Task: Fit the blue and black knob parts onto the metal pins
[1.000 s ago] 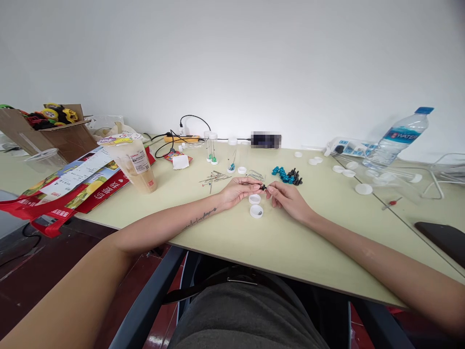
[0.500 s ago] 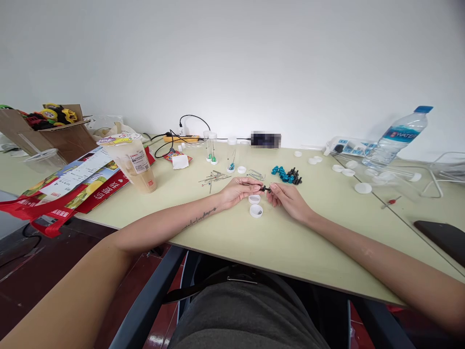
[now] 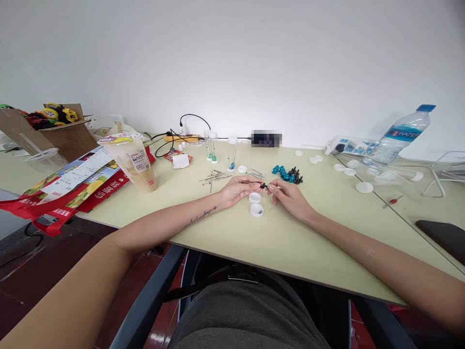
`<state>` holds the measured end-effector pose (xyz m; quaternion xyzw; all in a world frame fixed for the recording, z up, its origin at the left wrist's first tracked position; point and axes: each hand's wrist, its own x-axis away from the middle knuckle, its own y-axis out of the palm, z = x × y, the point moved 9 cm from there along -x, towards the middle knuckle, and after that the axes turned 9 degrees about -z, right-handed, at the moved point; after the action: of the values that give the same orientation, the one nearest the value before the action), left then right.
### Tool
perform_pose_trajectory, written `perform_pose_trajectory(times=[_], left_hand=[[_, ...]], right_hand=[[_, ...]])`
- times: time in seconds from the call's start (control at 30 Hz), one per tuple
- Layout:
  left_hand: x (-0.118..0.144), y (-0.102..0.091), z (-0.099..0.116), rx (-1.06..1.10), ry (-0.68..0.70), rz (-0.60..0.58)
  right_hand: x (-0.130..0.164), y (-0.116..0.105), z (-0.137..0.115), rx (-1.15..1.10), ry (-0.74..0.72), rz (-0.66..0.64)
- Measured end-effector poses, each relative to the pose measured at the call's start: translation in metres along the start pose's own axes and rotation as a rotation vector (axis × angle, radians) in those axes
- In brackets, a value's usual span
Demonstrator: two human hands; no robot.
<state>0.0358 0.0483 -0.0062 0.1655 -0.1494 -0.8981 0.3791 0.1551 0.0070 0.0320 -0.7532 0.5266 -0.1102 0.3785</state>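
Observation:
My left hand [image 3: 238,190] and my right hand [image 3: 286,198] meet fingertip to fingertip over the pale green table [image 3: 276,232]. Between them they pinch a small black bead [image 3: 263,185] on a thin metal pin that sticks out on both sides. Just below the fingers lie two white caps [image 3: 255,204], the nearer one with something small and dark inside. Behind the hands sits a pile of blue and black beads [image 3: 286,175]. To the left of it lies a scatter of metal pins [image 3: 215,178].
A drink cup [image 3: 132,161] stands on red printed bags at the left, by a cardboard box [image 3: 54,128] of toys. Clear tubes [image 3: 211,145] stand at the back. White caps, a power strip and a water bottle [image 3: 399,135] occupy the right; a dark phone [image 3: 445,238] lies far right.
The hands stay joined over the bead; the fingers shift only slightly. The view has tilted a little.

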Motion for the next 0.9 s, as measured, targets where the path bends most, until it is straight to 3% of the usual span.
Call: perform_pose_trajectory(times=[0.17, 0.37, 0.53, 0.73, 0.9], left_hand=[[0.0003, 0.0007, 0.0000, 0.007, 0.006, -0.006], [0.0003, 0.0016, -0.0002, 0.005, 0.001, -0.015], [-0.0001, -0.0003, -0.0002, 0.003, 0.006, -0.004], [-0.0001, 0.0010, 0.0003, 0.022, -0.001, 0.004], [-0.0007, 0.0003, -0.0003, 0.020, 0.004, -0.005]], right_hand=[[0.0008, -0.0012, 0.0014, -0.095, -0.001, 0.030], [-0.0009, 0.0076, 0.0027, -0.098, -0.007, -0.069], [0.0006, 0.0022, 0.0028, -0.159, -0.005, 0.003], [-0.0007, 0.0035, 0.0021, 0.004, 0.011, -0.034], [0.0004, 0.0010, 0.0029, -0.129, -0.004, 0.015]])
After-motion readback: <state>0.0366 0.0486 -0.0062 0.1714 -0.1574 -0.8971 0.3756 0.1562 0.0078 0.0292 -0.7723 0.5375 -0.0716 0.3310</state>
